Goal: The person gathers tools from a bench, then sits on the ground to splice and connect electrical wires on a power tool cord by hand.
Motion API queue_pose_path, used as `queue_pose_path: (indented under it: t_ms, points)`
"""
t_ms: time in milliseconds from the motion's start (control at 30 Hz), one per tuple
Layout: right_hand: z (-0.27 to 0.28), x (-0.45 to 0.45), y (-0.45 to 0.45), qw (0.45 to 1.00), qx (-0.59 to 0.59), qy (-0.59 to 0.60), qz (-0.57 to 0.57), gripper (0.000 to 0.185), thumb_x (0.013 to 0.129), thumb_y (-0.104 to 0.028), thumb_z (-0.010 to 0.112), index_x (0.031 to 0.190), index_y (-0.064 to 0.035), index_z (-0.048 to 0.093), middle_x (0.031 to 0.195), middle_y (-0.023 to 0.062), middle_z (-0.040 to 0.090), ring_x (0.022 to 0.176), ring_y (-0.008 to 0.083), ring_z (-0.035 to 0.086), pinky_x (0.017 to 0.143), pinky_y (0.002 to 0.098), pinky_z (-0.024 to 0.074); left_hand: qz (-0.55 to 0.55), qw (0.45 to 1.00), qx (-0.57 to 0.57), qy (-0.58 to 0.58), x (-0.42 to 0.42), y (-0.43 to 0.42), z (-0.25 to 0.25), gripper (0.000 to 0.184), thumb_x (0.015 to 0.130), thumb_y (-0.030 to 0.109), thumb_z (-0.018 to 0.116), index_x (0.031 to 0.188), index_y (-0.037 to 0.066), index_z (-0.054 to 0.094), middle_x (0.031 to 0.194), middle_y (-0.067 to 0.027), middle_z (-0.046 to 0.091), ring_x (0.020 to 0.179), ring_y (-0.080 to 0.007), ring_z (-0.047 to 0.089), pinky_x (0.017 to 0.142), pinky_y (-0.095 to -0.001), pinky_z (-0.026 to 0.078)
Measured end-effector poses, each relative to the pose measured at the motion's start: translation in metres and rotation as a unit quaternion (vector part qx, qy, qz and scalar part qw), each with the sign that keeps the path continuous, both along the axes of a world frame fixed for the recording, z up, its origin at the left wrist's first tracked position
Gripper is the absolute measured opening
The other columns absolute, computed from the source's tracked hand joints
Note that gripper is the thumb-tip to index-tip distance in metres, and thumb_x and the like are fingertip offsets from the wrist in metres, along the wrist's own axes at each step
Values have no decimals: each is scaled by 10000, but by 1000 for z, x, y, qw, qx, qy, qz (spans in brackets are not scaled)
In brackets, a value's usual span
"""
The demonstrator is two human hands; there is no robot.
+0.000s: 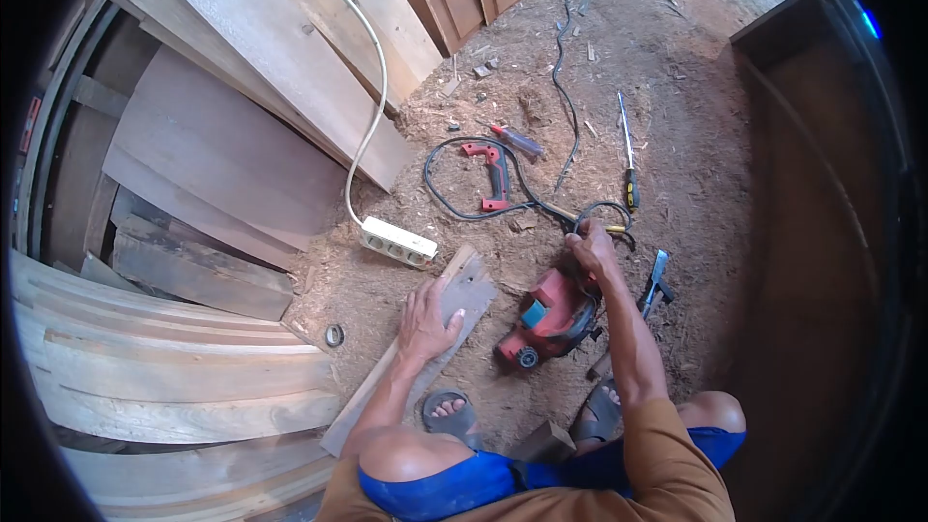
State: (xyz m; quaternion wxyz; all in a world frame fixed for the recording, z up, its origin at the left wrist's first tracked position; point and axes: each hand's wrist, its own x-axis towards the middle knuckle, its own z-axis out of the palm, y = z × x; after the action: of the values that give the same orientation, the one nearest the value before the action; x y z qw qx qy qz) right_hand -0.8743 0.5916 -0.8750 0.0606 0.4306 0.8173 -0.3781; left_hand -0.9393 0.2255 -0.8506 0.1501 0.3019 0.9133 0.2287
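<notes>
Resting left hand (422,321) on plank (472,298), lower centre, fingers apart. Right hand (592,249) at cord (553,210) by planer (553,314), right of centre; can't tell if clamped.

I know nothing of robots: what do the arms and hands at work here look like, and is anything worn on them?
They are a person's, not a machine's. The left hand and right hand are bare, with no gloves in sight. The forearms are uncovered too, below short, plain brown sleeves. No watch or wristband shows.
</notes>
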Motion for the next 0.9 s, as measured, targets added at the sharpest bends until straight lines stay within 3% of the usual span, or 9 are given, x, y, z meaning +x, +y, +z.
queue_pose_path:
  t_ms: [133, 333, 533, 633, 667, 767, 900]
  points:
    - [-9, -1, 4, 1000, -14, -1, -2, 481, 859, -309, 727, 1208, -2, 603, 1178, 240, 681, 1145, 383, 642, 988, 447, 484, -5, 1000, 9, 7, -2, -3, -8, 778, 857, 340, 697, 1493, 64, 346, 1423, -238, 458, 1302, -441, 441, 1125, -540, 333]
    - [-14, -4, 10, 1000, 4, -13, -14, 492, 872, -284, 715, 1248, 8, 591, 1136, 242, 695, 1080, 362, 673, 950, 436, 504, 1, 1000, 11, -5, -5, 4, -2, 790, 836, 274, 708, 1474, -13, 342, 1421, -267, 455, 1300, -451, 443, 1135, -533, 314]
    - [-12, -13, 13, 997, 76, 11, -1, 466, 914, -254, 672, 1275, 16, 554, 1106, 251, 695, 1065, 369, 677, 938, 444, 509, -19, 998, 58, 29, -30, 43, -11, 796, 858, 312, 674, 1490, -5, 308, 1418, -261, 438, 1290, -451, 425, 1114, -543, 325]
    - [4, -25, 9, 996, 88, 14, 13, 453, 918, -247, 667, 1264, 23, 557, 1086, 254, 699, 1048, 385, 679, 931, 450, 512, -6, 1000, -22, 2, -28, 60, 4, 765, 860, 314, 648, 1473, -9, 324, 1393, -257, 453, 1239, -439, 451, 1092, -543, 342]
    - [-1, -26, 9, 996, 80, 35, 19, 442, 914, -238, 667, 1254, 24, 565, 1062, 258, 702, 1018, 394, 684, 902, 465, 522, -10, 999, -22, 27, -27, 59, 2, 741, 854, 311, 630, 1446, -37, 354, 1396, -254, 453, 1217, -426, 461, 1037, -544, 382]
    - [3, -41, -4, 992, 90, 52, 72, 410, 905, -220, 668, 1218, 33, 591, 1035, 262, 704, 989, 395, 690, 870, 470, 533, -7, 998, -26, 63, -27, 60, 1, 742, 845, 306, 638, 1442, -35, 359, 1370, -247, 462, 1207, -429, 460, 1037, -542, 381]
    - [1, -78, -41, 985, 79, 93, 118, 337, 906, -213, 656, 1167, -1, 635, 1005, 238, 692, 972, 404, 673, 876, 493, 518, -7, 999, -47, 24, -33, 64, 12, 747, 837, 314, 641, 1441, -27, 364, 1361, -241, 457, 1191, -423, 463, 1032, -541, 379]
